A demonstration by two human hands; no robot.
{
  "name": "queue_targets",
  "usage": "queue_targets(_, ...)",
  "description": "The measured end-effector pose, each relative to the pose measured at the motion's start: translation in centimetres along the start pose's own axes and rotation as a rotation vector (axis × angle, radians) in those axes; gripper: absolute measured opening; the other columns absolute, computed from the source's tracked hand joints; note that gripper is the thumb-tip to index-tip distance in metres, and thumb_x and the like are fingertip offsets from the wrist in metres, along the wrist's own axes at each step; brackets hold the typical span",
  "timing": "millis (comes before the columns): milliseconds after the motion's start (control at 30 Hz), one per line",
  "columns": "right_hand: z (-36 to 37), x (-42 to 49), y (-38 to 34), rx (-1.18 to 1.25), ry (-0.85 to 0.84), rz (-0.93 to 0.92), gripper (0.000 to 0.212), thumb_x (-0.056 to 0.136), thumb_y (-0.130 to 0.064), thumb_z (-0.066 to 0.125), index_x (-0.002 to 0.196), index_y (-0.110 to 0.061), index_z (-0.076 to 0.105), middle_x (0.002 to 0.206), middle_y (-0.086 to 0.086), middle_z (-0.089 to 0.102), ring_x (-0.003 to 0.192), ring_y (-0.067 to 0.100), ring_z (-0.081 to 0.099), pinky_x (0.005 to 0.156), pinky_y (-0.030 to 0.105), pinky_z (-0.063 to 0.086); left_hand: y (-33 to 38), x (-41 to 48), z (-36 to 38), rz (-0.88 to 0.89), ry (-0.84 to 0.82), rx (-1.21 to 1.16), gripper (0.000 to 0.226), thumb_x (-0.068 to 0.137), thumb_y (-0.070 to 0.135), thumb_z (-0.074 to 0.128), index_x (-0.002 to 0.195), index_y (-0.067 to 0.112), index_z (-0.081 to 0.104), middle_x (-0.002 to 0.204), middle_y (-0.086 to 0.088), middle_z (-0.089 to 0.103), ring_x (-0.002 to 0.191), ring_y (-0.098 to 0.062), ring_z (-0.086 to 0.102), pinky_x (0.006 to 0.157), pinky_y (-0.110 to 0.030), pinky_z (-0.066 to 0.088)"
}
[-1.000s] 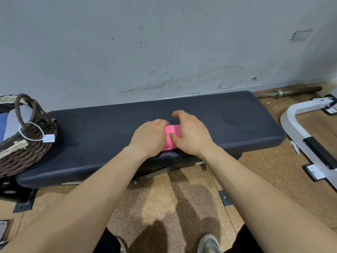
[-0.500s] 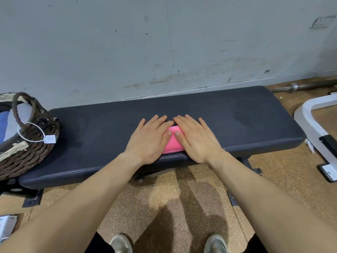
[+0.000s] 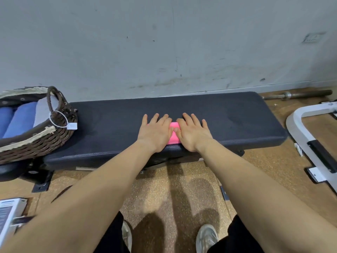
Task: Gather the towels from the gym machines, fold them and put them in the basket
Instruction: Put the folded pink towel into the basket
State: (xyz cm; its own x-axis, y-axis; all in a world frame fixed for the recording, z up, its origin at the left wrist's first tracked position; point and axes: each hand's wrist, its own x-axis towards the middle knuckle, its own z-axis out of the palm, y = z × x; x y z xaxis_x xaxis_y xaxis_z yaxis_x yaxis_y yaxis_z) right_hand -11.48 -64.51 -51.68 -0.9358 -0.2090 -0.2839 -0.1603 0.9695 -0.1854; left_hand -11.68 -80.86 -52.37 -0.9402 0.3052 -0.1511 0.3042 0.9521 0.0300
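Pressed the folded pink towel [image 3: 173, 136] flat on the worktop [image 3: 109, 128] mid-frame, left grip [image 3: 155, 132] and right grip [image 3: 193, 133] flat-fingered, grasping nothing; likely needed next a lift into the basket [image 3: 54, 136] at frame left.

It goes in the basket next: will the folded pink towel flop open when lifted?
Likely floppy: the pink towel is cloth, pressed flat by the left hand and right hand. Probably light, being small. Unlikely to roll, lying flat.
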Motion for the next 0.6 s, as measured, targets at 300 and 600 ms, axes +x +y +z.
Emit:
queue_targets(300, -1.9, -4.9, -0.9, 0.266, 0.039, -0.100, 0.048, 0.080, -0.038, 0.080, 0.113, -0.019, 0.052, 0.107, 0.001, 0.061, 0.097, 0.022, 0.057, 0.074, 0.035, 0.044, -0.1, -5.7, -3.0, -0.049, 0.029, -0.141, 0.037, 0.095, 0.055, 0.051, 0.116, 0.025, 0.050, 0.104, 0.007, 0.063, 0.104, -0.017, 0.058, 0.117, -0.045, 0.020)
queue_targets(600, -7.0, -9.1, -5.3, 0.593, -0.122, -0.297, 0.028, 0.076, -0.024, 0.086, 0.096, -0.023, 0.066, 0.094, -0.002, 0.069, 0.090, 0.018, 0.066, 0.071, 0.030, 0.055, -4.9, -16.3, -8.0, -0.146, -0.011, -0.614, 0.029, 0.075, 0.051, 0.079, 0.087, 0.033, 0.059, 0.087, 0.011, 0.063, 0.083, -0.013, 0.059, 0.065, -0.030, 0.043)
